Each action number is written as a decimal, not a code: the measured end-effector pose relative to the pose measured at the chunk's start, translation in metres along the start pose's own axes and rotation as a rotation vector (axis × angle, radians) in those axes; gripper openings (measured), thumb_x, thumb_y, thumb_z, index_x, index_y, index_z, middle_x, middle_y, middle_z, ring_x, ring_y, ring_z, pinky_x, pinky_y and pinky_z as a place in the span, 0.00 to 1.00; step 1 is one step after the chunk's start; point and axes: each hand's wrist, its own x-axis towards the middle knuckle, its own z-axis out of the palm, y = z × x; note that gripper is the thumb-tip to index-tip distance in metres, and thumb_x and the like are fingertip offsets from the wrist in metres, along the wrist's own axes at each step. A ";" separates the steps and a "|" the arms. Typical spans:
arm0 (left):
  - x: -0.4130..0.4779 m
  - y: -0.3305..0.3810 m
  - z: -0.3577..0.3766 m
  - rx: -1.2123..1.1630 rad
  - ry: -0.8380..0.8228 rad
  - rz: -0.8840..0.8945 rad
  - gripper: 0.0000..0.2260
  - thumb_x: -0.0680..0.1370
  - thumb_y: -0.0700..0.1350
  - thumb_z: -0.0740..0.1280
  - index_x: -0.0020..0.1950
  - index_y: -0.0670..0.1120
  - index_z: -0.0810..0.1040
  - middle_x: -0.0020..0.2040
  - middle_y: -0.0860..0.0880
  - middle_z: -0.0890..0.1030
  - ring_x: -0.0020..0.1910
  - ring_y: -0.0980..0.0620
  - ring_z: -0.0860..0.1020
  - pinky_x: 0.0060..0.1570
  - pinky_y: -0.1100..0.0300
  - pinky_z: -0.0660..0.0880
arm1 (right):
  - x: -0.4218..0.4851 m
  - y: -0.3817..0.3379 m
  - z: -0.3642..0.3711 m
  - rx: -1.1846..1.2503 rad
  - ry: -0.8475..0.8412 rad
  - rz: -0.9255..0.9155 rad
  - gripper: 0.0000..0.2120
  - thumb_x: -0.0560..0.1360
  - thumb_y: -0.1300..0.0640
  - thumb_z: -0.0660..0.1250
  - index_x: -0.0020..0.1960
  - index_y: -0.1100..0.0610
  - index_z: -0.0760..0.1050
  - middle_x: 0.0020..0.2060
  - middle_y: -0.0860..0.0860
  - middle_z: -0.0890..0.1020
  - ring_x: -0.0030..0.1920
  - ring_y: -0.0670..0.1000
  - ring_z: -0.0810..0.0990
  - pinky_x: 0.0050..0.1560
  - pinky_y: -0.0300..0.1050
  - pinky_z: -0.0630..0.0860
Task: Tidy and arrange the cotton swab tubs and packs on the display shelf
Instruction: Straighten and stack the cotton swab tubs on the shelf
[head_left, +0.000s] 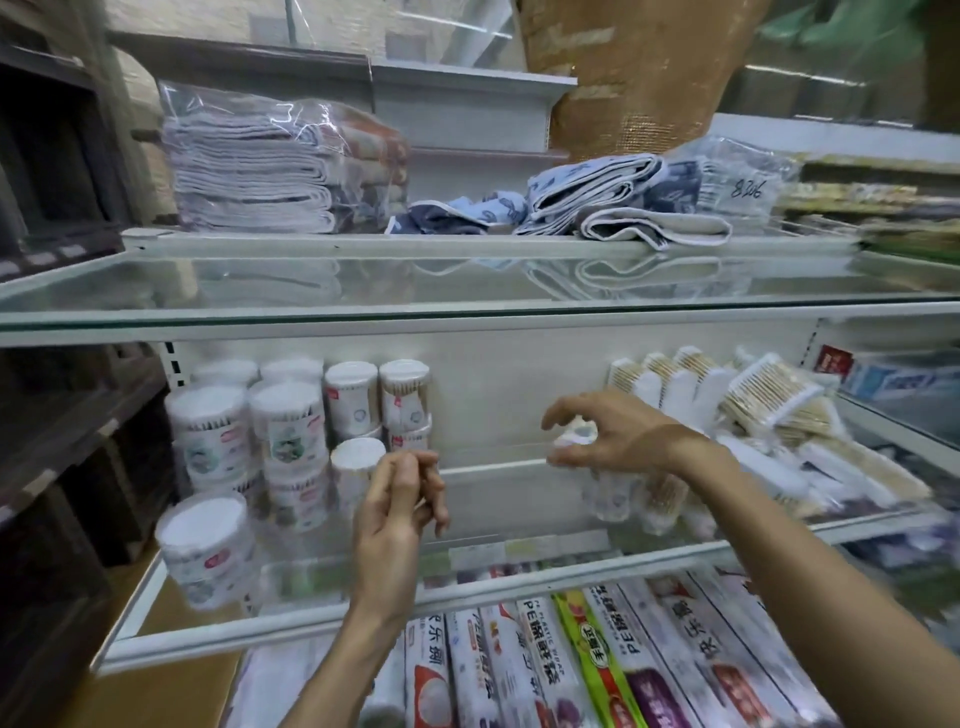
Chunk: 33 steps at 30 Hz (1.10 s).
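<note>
Right hand (621, 436) grips a tub (574, 434), end facing camera.

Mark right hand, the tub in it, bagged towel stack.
right hand (623, 441), head view, back of hand.
tub (575, 434), head view, its round top.
bagged towel stack (244, 176), head view, folded edges.

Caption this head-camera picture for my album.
Tidying cotton swab tubs on a glass shelf: left hand beside one tub, right hand curved over a small tub.
</note>
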 end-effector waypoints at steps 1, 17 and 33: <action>0.000 -0.004 0.006 -0.006 -0.006 -0.014 0.14 0.80 0.57 0.63 0.48 0.47 0.80 0.39 0.47 0.75 0.34 0.49 0.71 0.31 0.58 0.71 | -0.009 0.010 -0.005 -0.019 -0.066 0.047 0.22 0.72 0.37 0.71 0.64 0.41 0.74 0.60 0.44 0.79 0.59 0.49 0.76 0.58 0.47 0.72; -0.004 -0.017 0.024 0.207 -0.193 -0.400 0.25 0.70 0.57 0.77 0.62 0.50 0.75 0.58 0.47 0.81 0.47 0.45 0.85 0.53 0.43 0.81 | -0.005 -0.013 0.008 0.733 0.026 0.045 0.10 0.74 0.49 0.73 0.55 0.48 0.81 0.48 0.50 0.86 0.52 0.52 0.84 0.49 0.47 0.81; -0.002 0.003 0.001 -0.132 -0.016 -0.495 0.22 0.81 0.54 0.61 0.64 0.37 0.75 0.48 0.34 0.83 0.45 0.37 0.83 0.50 0.49 0.82 | 0.008 -0.058 0.013 0.969 -0.037 -0.107 0.13 0.80 0.53 0.66 0.60 0.60 0.79 0.48 0.53 0.85 0.41 0.44 0.80 0.43 0.42 0.77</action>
